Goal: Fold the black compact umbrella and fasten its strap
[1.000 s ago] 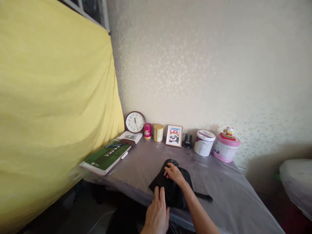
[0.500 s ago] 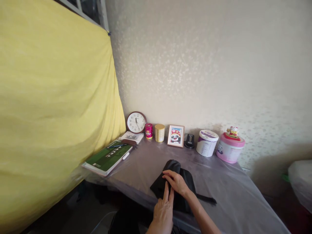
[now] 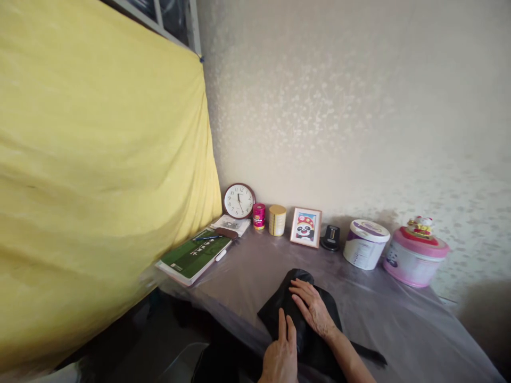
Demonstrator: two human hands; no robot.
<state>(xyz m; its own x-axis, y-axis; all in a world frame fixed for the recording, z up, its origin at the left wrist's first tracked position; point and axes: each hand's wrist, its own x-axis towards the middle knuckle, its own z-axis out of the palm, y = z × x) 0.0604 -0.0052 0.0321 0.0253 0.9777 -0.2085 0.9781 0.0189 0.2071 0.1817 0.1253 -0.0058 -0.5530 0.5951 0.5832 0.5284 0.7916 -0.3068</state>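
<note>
A black folded cloth item (image 3: 323, 354) lies near the table's front edge, with a dark strap (image 3: 368, 352) trailing out to the right. On its upper part my right hand (image 3: 313, 311) rests flat, fingers stretched out and slightly apart. My left hand (image 3: 280, 351) is just left of and below it, with two fingers extended onto the black fabric; its other fingers are mostly hidden. Neither hand visibly grips anything.
A green book (image 3: 195, 256) with a pen lies at the left. Along the wall stand a clock (image 3: 239, 200), a pink can (image 3: 258, 216), a yellow-lidded can (image 3: 277, 221), a framed panda picture (image 3: 305, 227), a black object (image 3: 330, 238), a white tub (image 3: 366, 244) and a pink tub (image 3: 415, 260).
The view has shifted left, so things appear farther right. My right hand has spread and flattened onto the fabric, moving apart from my left fingers.
</note>
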